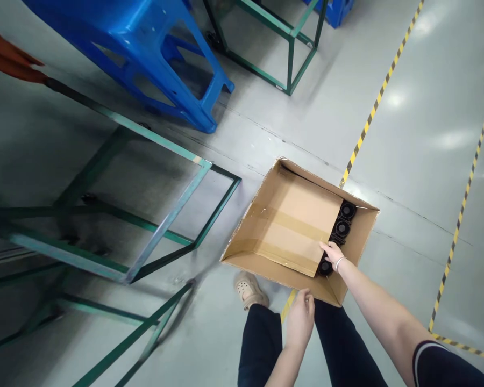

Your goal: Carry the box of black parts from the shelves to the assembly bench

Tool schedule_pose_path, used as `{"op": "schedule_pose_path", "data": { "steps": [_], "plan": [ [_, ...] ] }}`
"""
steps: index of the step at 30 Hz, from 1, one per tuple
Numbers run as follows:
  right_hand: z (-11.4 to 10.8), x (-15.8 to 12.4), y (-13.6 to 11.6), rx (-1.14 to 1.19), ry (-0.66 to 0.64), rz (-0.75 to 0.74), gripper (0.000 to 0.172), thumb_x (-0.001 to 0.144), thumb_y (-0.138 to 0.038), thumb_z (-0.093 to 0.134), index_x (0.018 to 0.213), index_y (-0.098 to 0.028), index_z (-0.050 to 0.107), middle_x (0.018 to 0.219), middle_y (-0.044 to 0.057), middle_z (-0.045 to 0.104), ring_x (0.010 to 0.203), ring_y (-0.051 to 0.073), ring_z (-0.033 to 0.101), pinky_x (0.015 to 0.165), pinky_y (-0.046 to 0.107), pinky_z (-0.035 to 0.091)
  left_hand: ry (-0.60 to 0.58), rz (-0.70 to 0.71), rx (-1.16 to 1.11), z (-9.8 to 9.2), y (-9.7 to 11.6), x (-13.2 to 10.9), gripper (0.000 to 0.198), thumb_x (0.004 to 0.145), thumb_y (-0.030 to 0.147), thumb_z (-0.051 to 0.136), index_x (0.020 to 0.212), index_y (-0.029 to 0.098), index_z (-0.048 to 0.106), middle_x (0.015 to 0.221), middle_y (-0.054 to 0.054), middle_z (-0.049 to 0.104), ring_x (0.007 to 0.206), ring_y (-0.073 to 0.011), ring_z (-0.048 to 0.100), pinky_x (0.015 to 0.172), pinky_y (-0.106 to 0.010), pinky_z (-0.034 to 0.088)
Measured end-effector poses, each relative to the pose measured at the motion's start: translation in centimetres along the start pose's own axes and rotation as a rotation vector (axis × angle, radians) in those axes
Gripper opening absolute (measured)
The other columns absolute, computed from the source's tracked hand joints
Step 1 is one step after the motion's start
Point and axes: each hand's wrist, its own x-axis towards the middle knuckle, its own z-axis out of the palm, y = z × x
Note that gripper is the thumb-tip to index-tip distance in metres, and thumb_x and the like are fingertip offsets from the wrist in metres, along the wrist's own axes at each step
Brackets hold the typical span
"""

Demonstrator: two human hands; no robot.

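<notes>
Cardboard box (360,228): brown, open-topped
Cardboard sheet (302,198): tape-banded, beside black ringed parts (342,228)
Right hand (334,255): at sheet edge
Left hand (300,318): by rim
Grips: I can't tell

Dark trousers (260,344) and a beige clog (250,290) (holes (242,286) are dotting it) are showing. Pale trim (417,355) is edging the dark sleeve (447,363); a thin bracelet (339,263) is circling the right wrist (344,267).

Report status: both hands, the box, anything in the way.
Right hand at edge of cardboard sheet; left hand by box, contact unclear. Box open, black parts showing along one side. Sheet hides much of the inside.
</notes>
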Motion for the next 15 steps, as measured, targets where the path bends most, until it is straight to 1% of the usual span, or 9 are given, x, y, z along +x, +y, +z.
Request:
{"op": "schedule_pose_path", "data": {
  "steps": [3, 5, 7, 9, 10, 11, 12, 14, 15],
  "plan": [
    [-0.8, -1.5, -1.7, 0.128, -0.085, -0.005, 0.029, 0.078, -0.043, 0.071, 0.094, -0.02, 0.062, 0.096, 0.007, 0.075, 0.09, 0.022, 0.07, 0.079, 0.038, 0.056, 0.08, 0.145, 0.031, -1.7, 1.3, -0.2, 0.04, 0.095, 0.035, 0.037, 0.128, 0.016, 0.049, 0.127, -0.015, 0.062, 0.119, -0.0243, 0.061, 0.106, -0.044, 0.046],
    [-1.0, -3.6, -3.4, 0.202, -0.123, -0.061, 0.035, 0.074, -0.048, 0.074, 0.092, -0.02, 0.064, 0.094, 0.006, 0.075, 0.087, 0.023, 0.07, 0.079, 0.038, 0.057, 0.189, 0.302, 0.126, -2.6, 2.3, -0.1, 0.048, 0.094, 0.034, 0.04, 0.137, 0.012, 0.043, 0.14, -0.018, 0.053, 0.133, -0.0253, 0.049, 0.114, -0.046, 0.039],
    [-1.1, -6.8, -5.2, 0.253, -0.168, -0.129, 0.041, 0.069, -0.053, 0.077, 0.09, -0.019, 0.067, 0.093, 0.006, 0.076, 0.088, 0.025, 0.07, 0.082, 0.038, 0.056, 0.308, 0.446, 0.283, -3.3, 3.3, -0.2, 0.06, 0.091, 0.035, 0.05, 0.143, 0.009, 0.037, 0.149, -0.021, 0.043, 0.144, -0.0304, 0.035, 0.117, -0.052, 0.035],
    [-1.1, -11.1, -7.0, 0.266, -0.248, -0.211, 0.044, 0.067, -0.055, 0.079, 0.088, -0.018, 0.069, 0.094, 0.007, 0.076, 0.09, 0.026, 0.07, 0.087, 0.039, 0.054, 0.353, 0.546, 0.427, -4.1, 4.5, -0.9, 0.076, 0.083, 0.037, 0.061, 0.147, 0.008, 0.032, 0.154, -0.022, 0.035, 0.148, -0.037, 0.024, 0.117, -0.06, 0.031],
    [-1.1, -13.5, -7.9, 0.259, -0.294, -0.257, 0.044, 0.067, -0.055, 0.08, 0.088, -0.017, 0.071, 0.095, 0.008, 0.076, 0.091, 0.026, 0.069, 0.089, 0.039, 0.053, 0.35, 0.59, 0.47, -4.5, 5.3, -1.6, 0.084, 0.08, 0.037, 0.064, 0.15, 0.008, 0.027, 0.156, -0.023, 0.032, 0.149, -0.0389, 0.021, 0.117, -0.063, 0.03],
    [-1.1, -16.0, -8.9, 0.234, -0.345, -0.336, 0.043, 0.072, -0.055, 0.077, 0.092, -0.017, 0.071, 0.098, 0.008, 0.075, 0.093, 0.026, 0.069, 0.092, 0.039, 0.052, 0.347, 0.63, 0.493, -5.0, 6.1, -2.7, 0.089, 0.079, 0.035, 0.065, 0.152, 0.008, 0.022, 0.157, -0.023, 0.03, 0.149, -0.0396, 0.02, 0.116, -0.064, 0.03],
    [-1.0, -18.5, -9.9, 0.22, -0.357, -0.402, 0.041, 0.077, -0.055, 0.073, 0.094, -0.018, 0.071, 0.1, 0.007, 0.075, 0.093, 0.025, 0.068, 0.093, 0.038, 0.051, 0.351, 0.662, 0.499, -5.6, 6.9, -4.0, 0.091, 0.079, 0.031, 0.063, 0.154, 0.008, 0.016, 0.158, -0.023, 0.028, 0.149, -0.0391, 0.02, 0.116, -0.064, 0.031],
    [-0.6, -23.0, -12.3, 0.228, -0.381, -0.479, 0.038, 0.083, -0.055, 0.067, 0.095, -0.019, 0.071, 0.099, 0.006, 0.074, 0.092, 0.023, 0.067, 0.09, 0.037, 0.052, 0.364, 0.719, 0.481, -7.6, 8.4, -7.3, 0.09, 0.081, 0.021, 0.055, 0.157, 0.009, 0.007, 0.16, -0.02, 0.028, 0.149, -0.0348, 0.024, 0.115, -0.057, 0.038],
    [-0.2, -25.0, -13.7, 0.227, -0.387, -0.518, 0.036, 0.086, -0.054, 0.065, 0.093, -0.019, 0.07, 0.095, 0.005, 0.073, 0.088, 0.022, 0.067, 0.086, 0.035, 0.053, 0.368, 0.74, 0.473, -9.0, 9.0, -9.1, 0.089, 0.08, 0.017, 0.051, 0.158, 0.013, 0.008, 0.16, -0.016, 0.029, 0.147, -0.0327, 0.028, 0.114, -0.053, 0.041]
  ]
}}
